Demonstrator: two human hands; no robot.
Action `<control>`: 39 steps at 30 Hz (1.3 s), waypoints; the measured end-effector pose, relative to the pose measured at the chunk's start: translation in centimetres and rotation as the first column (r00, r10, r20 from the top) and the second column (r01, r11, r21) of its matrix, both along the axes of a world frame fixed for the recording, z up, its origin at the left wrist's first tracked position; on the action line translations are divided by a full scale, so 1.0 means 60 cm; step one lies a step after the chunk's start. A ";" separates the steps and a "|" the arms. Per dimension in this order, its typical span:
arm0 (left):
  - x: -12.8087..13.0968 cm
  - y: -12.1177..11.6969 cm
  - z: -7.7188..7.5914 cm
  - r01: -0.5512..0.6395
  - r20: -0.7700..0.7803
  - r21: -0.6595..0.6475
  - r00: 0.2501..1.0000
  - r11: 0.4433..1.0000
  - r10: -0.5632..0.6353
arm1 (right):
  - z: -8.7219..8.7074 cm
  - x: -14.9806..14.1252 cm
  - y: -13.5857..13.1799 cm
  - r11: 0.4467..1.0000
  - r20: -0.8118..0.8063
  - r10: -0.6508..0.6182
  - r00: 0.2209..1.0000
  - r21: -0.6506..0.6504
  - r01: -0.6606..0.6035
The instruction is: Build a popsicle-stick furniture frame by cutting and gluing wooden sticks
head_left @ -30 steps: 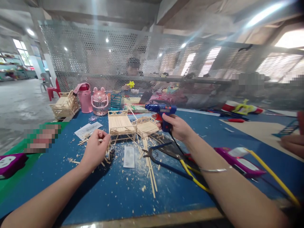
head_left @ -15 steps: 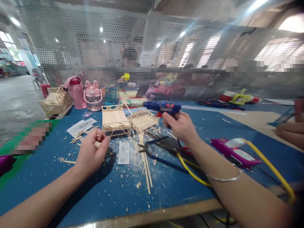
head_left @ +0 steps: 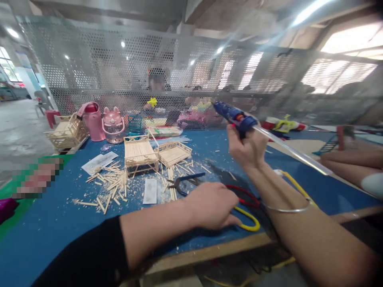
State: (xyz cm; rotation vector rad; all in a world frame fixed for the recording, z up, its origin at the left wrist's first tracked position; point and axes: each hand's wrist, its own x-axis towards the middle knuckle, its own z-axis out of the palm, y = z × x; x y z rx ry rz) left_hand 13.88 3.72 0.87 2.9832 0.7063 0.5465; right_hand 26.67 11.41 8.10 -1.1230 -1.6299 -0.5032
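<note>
My right hand [head_left: 248, 147] is wrapped around a blue hot glue gun [head_left: 235, 115], raised above the table. A long clear glue stick [head_left: 293, 149] pokes from the gun's back end. My left hand [head_left: 214, 205] reaches across, palm down, over the tools on the table; its thumb shows, but the other fingertips are hidden. Beneath and beside it lie pliers with dark blue handles [head_left: 181, 185], a red handle loop [head_left: 249, 195] and a yellow handle loop [head_left: 253, 223]. Left of the tools stand a small wooden-stick bed [head_left: 140, 153] and a lower stick frame [head_left: 174, 154].
Cut sticks [head_left: 112, 181] and crumbs litter the blue table [head_left: 60, 223], near a white packet [head_left: 150, 191]. Pink bottles [head_left: 93, 123] and another stick model [head_left: 67, 133] stand at the back left. A perforated metal screen [head_left: 104, 75] rises behind. Another person's arm [head_left: 350, 161] rests at right.
My left hand has moved right, from beside the stick bed to the tools. My right hand has lifted the glue gun and turned it, so the glue stick now shows.
</note>
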 end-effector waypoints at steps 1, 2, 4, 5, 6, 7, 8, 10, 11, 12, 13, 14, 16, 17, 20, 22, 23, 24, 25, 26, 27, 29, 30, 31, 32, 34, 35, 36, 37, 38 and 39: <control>0.023 0.006 -0.004 0.058 -0.032 0.003 0.998 0.998 -0.058 | 0.001 -0.006 0.000 1.000 -0.012 0.002 1.000 -0.019 -0.003; 0.040 0.011 -0.009 0.060 -0.065 -0.025 0.996 0.998 -0.061 | 0.003 -0.010 -0.001 0.999 -0.019 0.006 1.000 -0.046 -0.007; 0.056 0.019 -0.018 0.029 -0.146 -0.108 0.988 0.994 -0.045 | 0.007 -0.011 -0.005 0.997 -0.043 0.010 0.999 -0.071 -0.013; 0.056 0.021 -0.020 0.014 -0.148 -0.112 0.989 0.994 -0.031 | 0.008 -0.009 -0.007 0.997 -0.044 0.015 0.999 -0.078 -0.018; 0.051 0.022 -0.021 0.010 -0.122 -0.095 0.992 0.995 -0.022 | 0.008 -0.006 -0.009 0.996 -0.037 0.024 0.999 -0.083 -0.027; 0.042 0.022 -0.020 0.020 -0.116 -0.084 0.993 0.996 -0.029 | 0.007 -0.002 -0.010 0.996 -0.021 0.036 0.999 -0.084 -0.038; 0.031 0.021 -0.018 0.020 -0.146 -0.094 0.989 0.995 -0.034 | 0.005 0.001 -0.011 0.996 -0.008 0.049 0.999 -0.074 -0.050; 0.006 0.017 -0.014 0.035 -0.167 -0.086 0.985 0.996 -0.049 | -0.001 0.006 -0.011 0.994 0.028 0.086 0.996 -0.070 -0.084; -0.006 0.015 -0.014 0.028 -0.170 -0.086 0.985 0.996 -0.043 | -0.004 0.006 -0.011 0.992 0.048 0.106 0.993 -0.072 -0.102; -0.017 0.013 -0.016 0.014 -0.179 -0.078 0.983 0.997 -0.028 | -0.007 0.006 -0.011 0.990 0.068 0.125 0.990 -0.080 -0.119; -0.027 0.013 -0.019 0.000 -0.182 -0.067 0.983 0.998 -0.012 | -0.010 0.004 -0.011 0.987 0.084 0.144 0.986 -0.090 -0.136; -0.036 0.012 -0.024 -0.014 -0.172 -0.061 0.985 0.998 0.003 | -0.012 0.000 -0.012 0.983 0.097 0.163 0.982 -0.104 -0.153; -0.051 0.010 -0.034 -0.051 -0.126 -0.049 0.991 0.998 0.044 | -0.012 -0.009 -0.017 0.971 0.100 0.209 0.973 -0.138 -0.194; -0.058 0.006 -0.038 -0.059 -0.086 -0.047 0.995 0.997 0.055 | -0.011 -0.015 -0.020 0.959 0.099 0.242 0.965 -0.175 -0.223; -0.091 -0.016 -0.035 -0.091 0.073 -0.075 0.993 0.993 0.097 | -0.004 -0.038 -0.027 0.854 0.055 0.387 0.920 -0.399 -0.335; -0.126 -0.036 -0.022 -0.069 0.228 -0.076 0.970 0.995 0.085 | -0.001 -0.054 -0.028 0.702 -0.038 0.495 0.868 -0.572 -0.425; -0.149 -0.045 -0.015 -0.095 0.326 -0.073 0.939 0.993 0.113 | -0.002 -0.061 -0.026 0.623 -0.090 0.537 0.839 -0.629 -0.466; -0.173 -0.050 -0.009 -0.193 0.437 -0.088 0.874 0.977 0.212 | -0.004 -0.069 -0.024 0.558 -0.133 0.566 0.813 -0.664 -0.497; -0.198 -0.052 -0.005 -0.327 0.571 -0.093 0.756 0.940 0.320 | -0.007 -0.075 -0.021 0.511 -0.159 0.590 0.791 -0.686 -0.519; -0.222 -0.050 -0.004 -0.457 0.655 -0.131 0.626 0.880 0.423 | -0.013 -0.081 -0.019 0.484 -0.170 0.607 0.776 -0.696 -0.530; -0.245 -0.045 -0.006 -0.568 0.708 -0.175 0.495 0.804 0.504 | -0.020 -0.086 -0.017 0.475 -0.171 0.616 0.769 -0.698 -0.535; -0.281 -0.027 -0.015 -0.653 0.702 -0.270 0.369 0.708 0.609 | -0.036 -0.095 -0.016 0.501 -0.162 0.610 0.775 -0.680 -0.536; -0.293 -0.017 -0.022 -0.651 0.667 -0.318 0.362 0.689 0.651 | -0.044 -0.098 -0.016 0.529 -0.154 0.598 0.786 -0.662 -0.532; -0.302 -0.006 -0.027 -0.643 0.619 -0.364 0.374 0.674 0.691 | -0.052 -0.101 -0.017 0.559 -0.143 0.585 0.798 -0.642 -0.525; -0.307 0.003 -0.032 -0.641 0.571 -0.395 0.390 0.658 0.722 | -0.058 -0.103 -0.018 0.588 -0.130 0.574 0.808 -0.622 -0.517; -0.312 0.017 -0.039 -0.638 0.530 -0.436 0.388 0.634 0.755 | -0.065 -0.106 -0.021 0.632 -0.097 0.560 0.823 -0.593 -0.500; -0.312 0.022 -0.039 -0.630 0.535 -0.453 0.373 0.631 0.758 | -0.067 -0.106 -0.022 0.644 -0.080 0.557 0.826 -0.586 -0.491; -0.313 0.024 -0.039 -0.614 0.553 -0.470 0.355 0.634 0.754 | -0.069 -0.106 -0.024 0.652 -0.065 0.557 0.828 -0.584 -0.484; -0.314 0.025 -0.037 -0.591 0.573 -0.487 0.340 0.643 0.746 | -0.069 -0.105 -0.025 0.656 -0.052 0.557 0.829 -0.585 -0.477; -0.316 0.025 -0.035 -0.566 0.589 -0.503 0.328 0.653 0.738 | -0.070 -0.103 -0.027 0.660 -0.043 0.556 0.830 -0.584 -0.472; -0.317 0.023 -0.031 -0.543 0.600 -0.519 0.320 0.661 0.733 | -0.071 -0.100 -0.030 0.662 -0.040 0.557 0.829 -0.582 -0.473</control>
